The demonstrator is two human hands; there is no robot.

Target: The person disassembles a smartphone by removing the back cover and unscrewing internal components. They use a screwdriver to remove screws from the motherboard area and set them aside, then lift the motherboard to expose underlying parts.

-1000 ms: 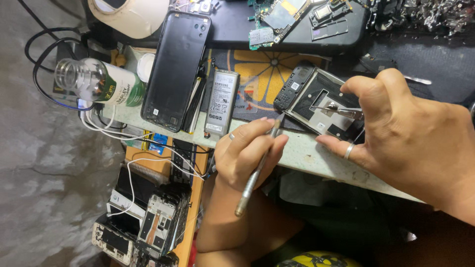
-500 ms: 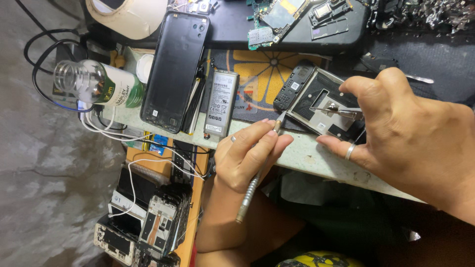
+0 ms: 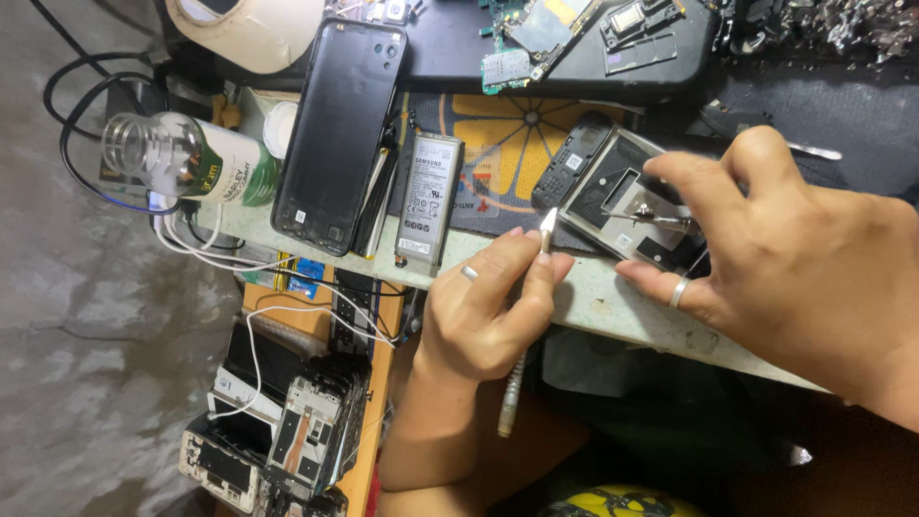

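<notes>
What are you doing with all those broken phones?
A person is working on an opened phone frame at the bench edge. The right hand steadies the frame and pinches a small metal part against it. The left hand holds a thin pointed tool, tip near the frame. A battery and a black back cover lie beside it.

Pale workbench (image 3: 613, 297) carries a dark mat (image 3: 498, 134), battery (image 3: 430, 199), bottle (image 3: 187, 160).

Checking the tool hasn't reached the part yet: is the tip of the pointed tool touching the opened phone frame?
Apart. In the head view, the pointed tool, held in the left hand, has a strip of mat between its tip and the opened phone frame.
</notes>
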